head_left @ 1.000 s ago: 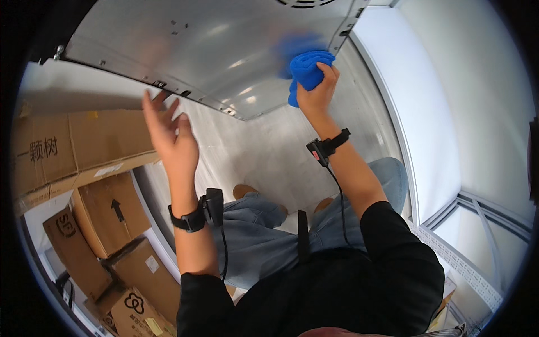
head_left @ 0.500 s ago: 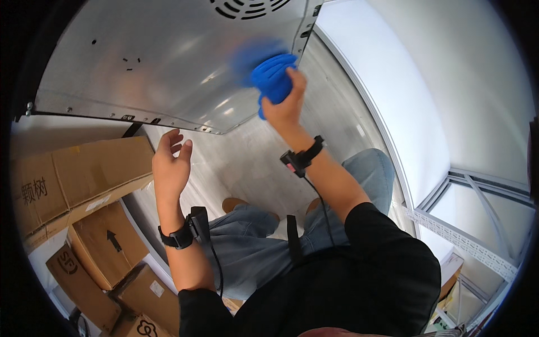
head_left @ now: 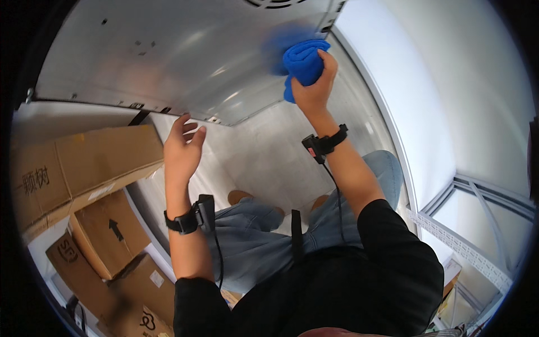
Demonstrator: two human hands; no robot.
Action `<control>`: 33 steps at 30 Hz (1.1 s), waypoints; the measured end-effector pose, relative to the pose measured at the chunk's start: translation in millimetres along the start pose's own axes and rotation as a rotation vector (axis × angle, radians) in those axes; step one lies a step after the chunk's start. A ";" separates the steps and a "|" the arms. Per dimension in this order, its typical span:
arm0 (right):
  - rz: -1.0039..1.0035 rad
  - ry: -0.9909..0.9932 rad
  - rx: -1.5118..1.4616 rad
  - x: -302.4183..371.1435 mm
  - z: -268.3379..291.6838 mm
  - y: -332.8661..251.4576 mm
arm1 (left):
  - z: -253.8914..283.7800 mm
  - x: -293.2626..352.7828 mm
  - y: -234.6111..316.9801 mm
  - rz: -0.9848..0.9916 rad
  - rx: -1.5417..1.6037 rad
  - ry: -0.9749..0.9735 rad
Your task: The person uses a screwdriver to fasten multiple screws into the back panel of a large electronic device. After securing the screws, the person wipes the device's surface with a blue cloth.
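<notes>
A folded blue cloth (head_left: 306,62) is gripped in my right hand (head_left: 315,92), thumb on its right side. It is up against the shiny metal panel (head_left: 168,62), near the panel's right edge, and its blue reflection shows in the metal. My left hand (head_left: 184,147) is just below the panel's lower edge, with fingertips at that edge. Its fingers are loosely bent and the thumb stands apart; nothing is in it. Whether the fingertips touch the metal I cannot tell.
Cardboard boxes (head_left: 106,163) are stacked at the left. A white wall panel (head_left: 387,73) runs along the right, with a metal frame (head_left: 466,241) below it. Curved vent slots (head_left: 275,4) pierce the panel's top. Grey flooring (head_left: 264,146) lies beneath.
My right hand has moved the blue cloth up and to the right across the metal panel. The left hand has shifted slightly right and up in the view, staying by the lower edge.
</notes>
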State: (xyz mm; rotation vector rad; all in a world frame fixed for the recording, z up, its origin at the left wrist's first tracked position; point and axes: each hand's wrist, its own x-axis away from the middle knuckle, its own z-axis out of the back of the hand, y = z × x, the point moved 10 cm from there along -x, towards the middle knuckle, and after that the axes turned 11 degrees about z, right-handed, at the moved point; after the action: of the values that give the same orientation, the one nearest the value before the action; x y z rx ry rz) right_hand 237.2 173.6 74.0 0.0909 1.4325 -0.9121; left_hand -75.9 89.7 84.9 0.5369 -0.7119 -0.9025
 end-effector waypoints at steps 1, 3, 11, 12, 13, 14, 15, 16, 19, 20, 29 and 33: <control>0.002 -0.013 0.005 5.4 -7.4 -4.3 | -1.5 3.5 3.3 0.034 -0.040 -0.021; 0.017 -0.042 0.032 16.8 -18.8 -12.6 | -2.1 3.7 2.4 0.032 -0.007 -0.023; 0.063 -0.302 -0.198 102.8 -113.1 -93.4 | -1.5 2.6 4.7 -0.055 0.057 0.015; 0.098 -0.327 -0.206 105.1 -121.3 -103.1 | -0.1 2.4 6.8 -0.058 0.063 0.024; 0.091 -0.327 -0.225 107.0 -124.6 -106.7 | 1.6 1.2 8.3 -0.067 0.058 0.033; 0.085 -0.331 -0.237 109.3 -123.9 -107.3 | 0.5 -0.4 9.0 -0.078 0.058 0.037; 0.079 -0.334 -0.247 110.2 -122.2 -105.3 | -0.5 -2.1 9.6 -0.089 0.057 0.039; 0.093 -0.337 -0.253 110.6 -120.2 -101.9 | -0.2 -4.9 7.3 -0.092 0.061 0.040; -0.211 -0.307 -0.147 114.4 -91.9 -42.5 | -3.5 -2.9 13.0 -0.067 0.002 0.065; -0.285 -0.292 -0.085 110.5 -80.9 -18.9 | -3.1 -0.6 14.6 -0.067 0.014 0.064; -0.242 -0.020 0.037 84.8 -22.9 46.1 | -7.1 5.3 17.8 -0.076 -0.035 0.044; -0.317 -0.171 0.003 110.1 -51.0 32.5 | -10.0 12.5 19.6 -0.101 -0.030 0.018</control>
State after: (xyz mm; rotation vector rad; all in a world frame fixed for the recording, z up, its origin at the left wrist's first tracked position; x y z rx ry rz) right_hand 201.3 171.2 -46.3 -0.2138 1.3060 -1.1517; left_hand -53.1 90.6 95.8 0.5571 -0.6586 -1.0002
